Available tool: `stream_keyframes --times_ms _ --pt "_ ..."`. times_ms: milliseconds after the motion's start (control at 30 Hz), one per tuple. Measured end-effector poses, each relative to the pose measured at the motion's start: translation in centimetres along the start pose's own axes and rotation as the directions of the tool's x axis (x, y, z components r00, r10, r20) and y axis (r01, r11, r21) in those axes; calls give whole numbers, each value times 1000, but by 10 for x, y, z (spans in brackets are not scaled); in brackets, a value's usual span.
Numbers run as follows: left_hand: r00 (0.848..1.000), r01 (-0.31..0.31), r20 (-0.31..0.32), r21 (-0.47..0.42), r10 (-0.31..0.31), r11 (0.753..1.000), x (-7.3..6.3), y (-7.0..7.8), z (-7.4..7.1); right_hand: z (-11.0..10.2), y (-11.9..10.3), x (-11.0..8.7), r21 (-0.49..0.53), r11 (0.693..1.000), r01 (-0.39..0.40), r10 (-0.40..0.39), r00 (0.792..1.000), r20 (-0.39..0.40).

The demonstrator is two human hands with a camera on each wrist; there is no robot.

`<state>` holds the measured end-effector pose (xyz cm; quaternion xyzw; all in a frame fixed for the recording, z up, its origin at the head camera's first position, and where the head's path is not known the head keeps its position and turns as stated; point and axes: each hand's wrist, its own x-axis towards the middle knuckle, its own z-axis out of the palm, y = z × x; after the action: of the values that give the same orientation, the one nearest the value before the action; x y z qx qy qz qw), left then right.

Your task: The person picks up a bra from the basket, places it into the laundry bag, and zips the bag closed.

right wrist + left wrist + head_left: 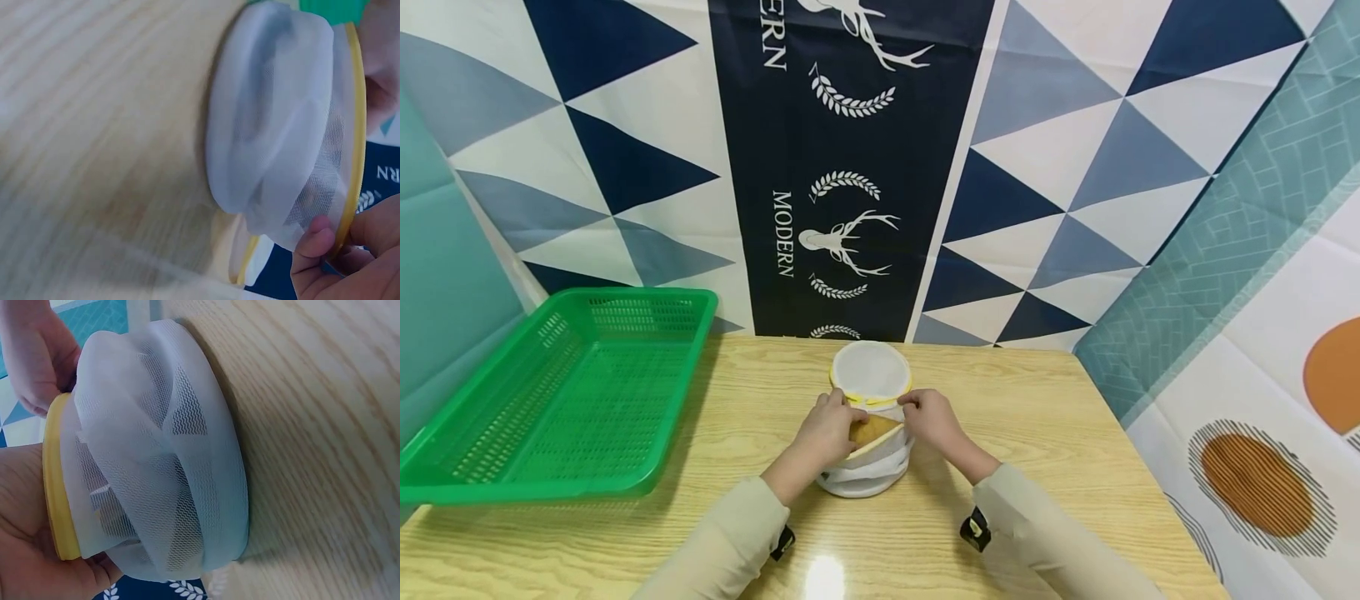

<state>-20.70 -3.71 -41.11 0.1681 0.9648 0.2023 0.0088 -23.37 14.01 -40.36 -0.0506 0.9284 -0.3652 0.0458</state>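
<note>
A white mesh laundry bag [867, 475] with a yellow zipper edge [55, 481] stands on the wooden table, its round lid [871, 371] flipped back toward the wall. Through its opening, the tan inside shows in the head view. My left hand [829, 429] grips the rim on the left side, partly hidden behind the zipper edge in the left wrist view. At the rim's right side, my right hand [931, 421] pinches the edge, with the thumb [317, 240] on the outer mesh. The mesh wall sags in folds between rim and base.
A large green plastic basket [655, 450] stands on the left of the table [1045, 417]. Behind the table hangs a patterned cloth [842, 167] with triangles and deer heads. Dark wrist straps [976, 530] sit at both sleeves.
</note>
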Motion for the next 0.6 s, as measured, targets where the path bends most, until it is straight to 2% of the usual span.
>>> stream_keyframes --times_ms 133,200,367,467,600 --pt "999 -36 -11 34 37 999 -2 -2 1 -4 0 4 43 997 -61 62 998 -6" --pt "999 -51 -5 19 51 999 -4 -5 1 -5 0 5 59 994 -88 88 996 4" --pt "997 -61 30 -138 66 989 -4 -13 -7 -5 -1 6 58 994 -92 93 996 -3" --pt "996 -35 65 -263 54 964 -1 -19 -15 -5 -2 8 81 993 -90 91 996 -12" --pt "994 1 99 -374 39 928 2 -25 -25 -6 -2 13 121 986 -113 116 993 -18"
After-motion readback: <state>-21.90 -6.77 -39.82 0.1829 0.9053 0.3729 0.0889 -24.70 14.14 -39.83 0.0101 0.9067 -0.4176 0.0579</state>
